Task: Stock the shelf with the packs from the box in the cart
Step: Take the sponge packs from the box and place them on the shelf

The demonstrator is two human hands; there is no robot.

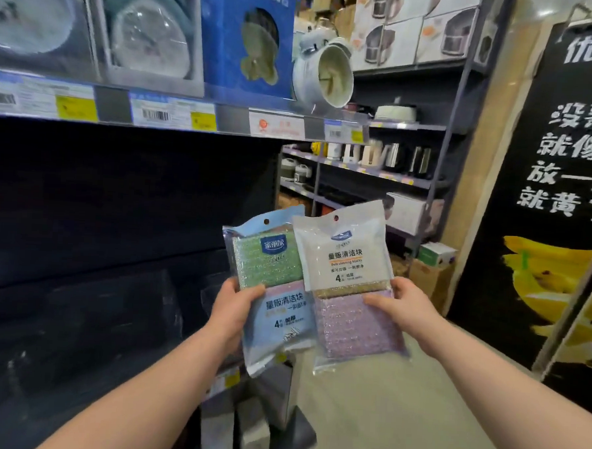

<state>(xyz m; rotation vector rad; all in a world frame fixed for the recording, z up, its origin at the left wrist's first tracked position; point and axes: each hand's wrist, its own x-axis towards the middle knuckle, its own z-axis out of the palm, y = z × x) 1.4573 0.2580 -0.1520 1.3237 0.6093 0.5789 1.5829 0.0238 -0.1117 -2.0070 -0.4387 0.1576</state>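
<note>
Held up in front of the dark shelf point(116, 215), both packs stand long axis upright, hang-holes toward 12 o'clock. The left hand point(235, 310) pinches the blue pack point(278, 264) at its 9 o'clock edge. The right hand point(403, 309) pinches the white pack point(346, 261) at 3 o'clock. Thumbs lie in front; the other fingers are mostly hidden behind. Each pack reads "量贩清洁块" and "4"; the brand logos are too blurred to read.
</note>
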